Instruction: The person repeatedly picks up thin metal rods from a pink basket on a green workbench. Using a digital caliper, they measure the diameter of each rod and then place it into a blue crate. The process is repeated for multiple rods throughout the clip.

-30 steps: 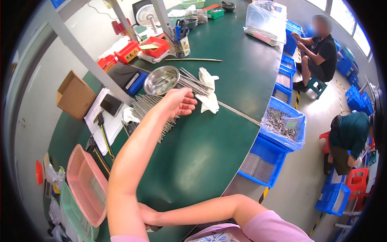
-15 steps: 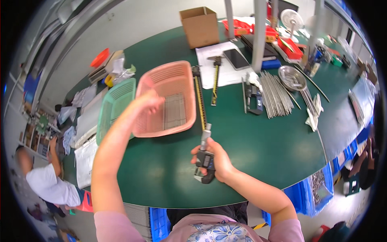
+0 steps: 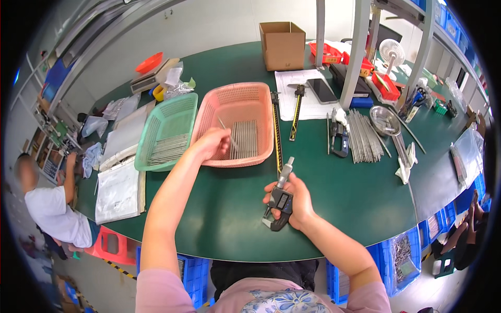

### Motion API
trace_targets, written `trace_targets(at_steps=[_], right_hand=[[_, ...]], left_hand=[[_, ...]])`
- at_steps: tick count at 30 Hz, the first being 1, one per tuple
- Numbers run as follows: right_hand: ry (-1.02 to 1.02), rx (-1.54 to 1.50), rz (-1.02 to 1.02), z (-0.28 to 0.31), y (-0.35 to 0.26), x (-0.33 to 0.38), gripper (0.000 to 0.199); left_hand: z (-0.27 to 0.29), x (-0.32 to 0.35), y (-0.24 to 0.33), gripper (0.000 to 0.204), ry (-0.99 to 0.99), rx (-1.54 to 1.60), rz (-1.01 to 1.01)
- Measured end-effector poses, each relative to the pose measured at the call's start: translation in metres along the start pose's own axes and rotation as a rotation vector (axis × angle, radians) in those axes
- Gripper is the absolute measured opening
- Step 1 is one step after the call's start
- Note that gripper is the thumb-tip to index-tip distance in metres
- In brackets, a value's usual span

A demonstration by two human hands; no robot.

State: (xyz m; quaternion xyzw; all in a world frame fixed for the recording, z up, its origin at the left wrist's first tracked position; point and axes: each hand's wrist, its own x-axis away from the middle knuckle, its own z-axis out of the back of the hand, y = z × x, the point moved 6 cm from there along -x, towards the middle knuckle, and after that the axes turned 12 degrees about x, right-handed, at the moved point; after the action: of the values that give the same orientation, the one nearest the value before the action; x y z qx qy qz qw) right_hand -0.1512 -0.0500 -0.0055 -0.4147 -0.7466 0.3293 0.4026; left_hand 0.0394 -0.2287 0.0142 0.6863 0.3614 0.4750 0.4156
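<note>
Newly lifted rod [image 3: 222, 123] leans left.

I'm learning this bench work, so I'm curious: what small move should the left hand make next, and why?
I'd probably lift the rod clear of the pink basket and bring it toward the micrometer. The left hand appears to pinch the rod over the basket, while the right hand holds the micrometer, apart from the rod.
</note>
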Motion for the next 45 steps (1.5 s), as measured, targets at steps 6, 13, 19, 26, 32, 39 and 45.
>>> trace_targets(at_steps=[6,13,19,26,32,39,45], right_hand=[[0.022,-0.168,0.085,0.013,-0.012,0.0,0.066],[0.04,-0.179,0.197,0.015,-0.026,0.005,0.067],[0.066,-0.162,0.162,0.021,-0.019,0.001,0.067],[0.064,-0.194,0.126,0.016,-0.017,0.0,0.064],[0.034,-0.191,0.136,0.016,-0.017,-0.001,0.065],[0.016,-0.2,0.139,0.017,-0.015,-0.001,0.065],[0.057,-0.11,0.135,0.016,-0.016,0.001,0.061]], left_hand=[[-0.072,0.091,-0.008,0.022,-0.266,0.296,-0.261],[-0.088,0.123,-0.07,0.015,-0.241,0.315,-0.289],[-0.092,0.125,-0.079,0.016,-0.239,0.301,-0.307],[-0.09,0.124,-0.087,0.015,-0.205,0.318,-0.251],[-0.091,0.124,-0.088,0.016,-0.205,0.315,-0.247],[-0.092,0.123,-0.091,0.017,-0.203,0.322,-0.213],[-0.091,0.124,-0.092,0.017,-0.206,0.307,-0.217]])
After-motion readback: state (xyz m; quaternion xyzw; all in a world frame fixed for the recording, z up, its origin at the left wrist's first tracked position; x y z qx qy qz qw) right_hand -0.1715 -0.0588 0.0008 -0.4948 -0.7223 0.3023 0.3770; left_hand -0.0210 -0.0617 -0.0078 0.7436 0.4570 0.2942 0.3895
